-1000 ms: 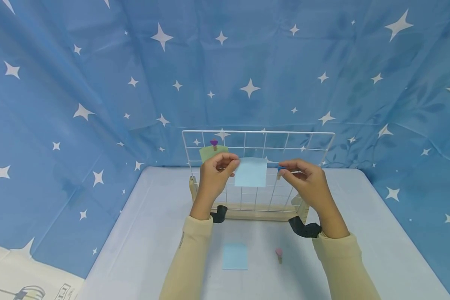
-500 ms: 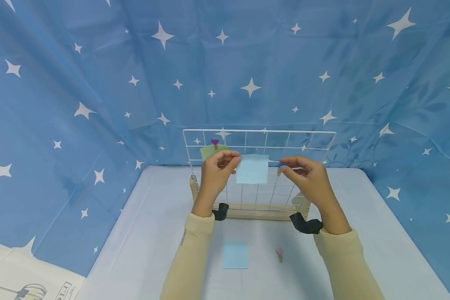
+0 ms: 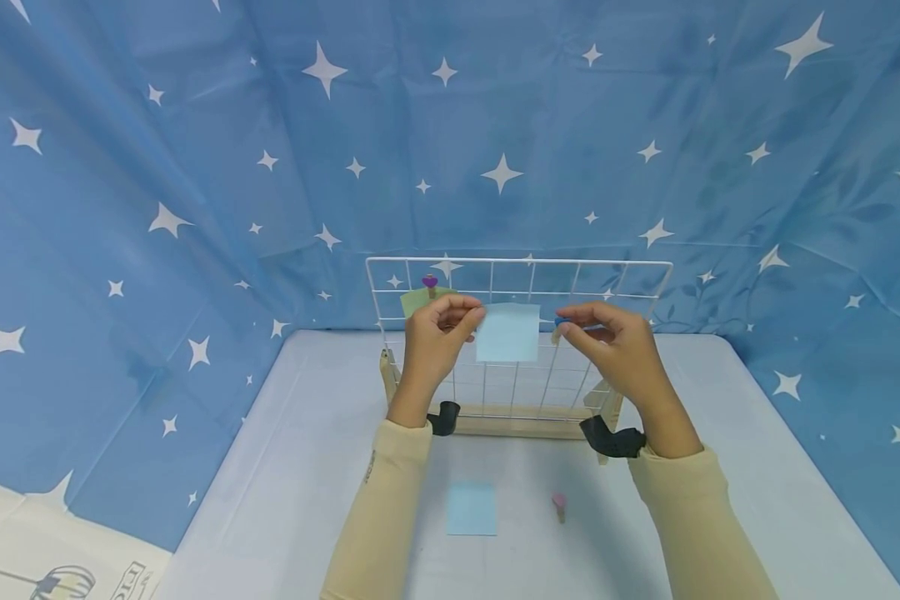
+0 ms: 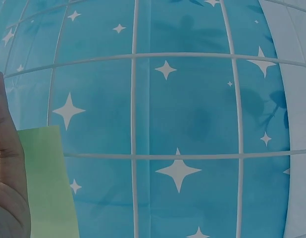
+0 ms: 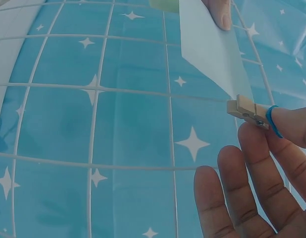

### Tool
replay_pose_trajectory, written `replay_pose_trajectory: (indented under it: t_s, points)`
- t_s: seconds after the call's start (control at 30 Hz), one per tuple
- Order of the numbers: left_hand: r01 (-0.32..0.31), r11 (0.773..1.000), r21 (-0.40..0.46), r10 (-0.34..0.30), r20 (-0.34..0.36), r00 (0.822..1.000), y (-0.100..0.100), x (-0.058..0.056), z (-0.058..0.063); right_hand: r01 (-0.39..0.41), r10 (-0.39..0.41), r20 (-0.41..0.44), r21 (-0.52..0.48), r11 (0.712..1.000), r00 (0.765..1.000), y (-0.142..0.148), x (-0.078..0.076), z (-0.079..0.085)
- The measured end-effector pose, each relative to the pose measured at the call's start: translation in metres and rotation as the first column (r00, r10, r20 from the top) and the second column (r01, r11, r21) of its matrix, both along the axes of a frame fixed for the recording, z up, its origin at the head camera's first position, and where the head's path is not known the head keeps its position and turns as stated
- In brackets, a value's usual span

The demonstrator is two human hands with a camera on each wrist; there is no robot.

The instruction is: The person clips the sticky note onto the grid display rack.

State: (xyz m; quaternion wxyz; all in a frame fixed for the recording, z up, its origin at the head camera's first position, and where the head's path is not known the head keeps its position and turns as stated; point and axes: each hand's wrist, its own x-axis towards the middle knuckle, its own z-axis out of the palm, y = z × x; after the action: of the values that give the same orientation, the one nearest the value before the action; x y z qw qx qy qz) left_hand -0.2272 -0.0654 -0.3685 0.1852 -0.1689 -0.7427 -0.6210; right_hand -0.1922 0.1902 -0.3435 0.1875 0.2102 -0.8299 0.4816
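Observation:
My left hand (image 3: 437, 342) pinches a light blue square of paper (image 3: 507, 332) by its upper left corner, before a white wire grid (image 3: 528, 262). Between thumb and index finger, my right hand (image 3: 617, 346) holds a small wooden clothespin (image 5: 247, 107) with a blue top. The clothespin's tip lies right at the paper's edge in the right wrist view, while the other fingers are spread. A green paper (image 4: 46, 183) hangs on the grid behind my left hand, under a clothespin with a purple heart (image 3: 430, 282).
The grid stands on a wooden base (image 3: 521, 423) upon a white table (image 3: 307, 467). Nearer me lie another light blue paper square (image 3: 472, 510) and a clothespin with a pink top (image 3: 559, 505). A blue star-patterned curtain (image 3: 495, 125) rises behind.
Both hands have risen slightly, carrying the paper and the blue-topped clothespin. The paper has also shifted a little right, narrowing the gap between it and the clothespin.

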Motion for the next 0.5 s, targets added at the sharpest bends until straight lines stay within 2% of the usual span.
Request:
replay_pose_trajectory:
  t_s: [0.3,0.5]
  points:
    - [-0.01,1.0,0.001,0.01,0.004,1.0,0.0026,-0.0007,0.0027,0.001,-0.001,0.02,0.0,1.0,1.0,-0.0017,-0.0022,0.0058]
    - [-0.008,1.0,-0.004,0.008,-0.005,1.0,0.0037,-0.002,0.0022,-0.012,0.012,-0.008,0.001,1.0,1.0,-0.0022,-0.0047,0.0076]
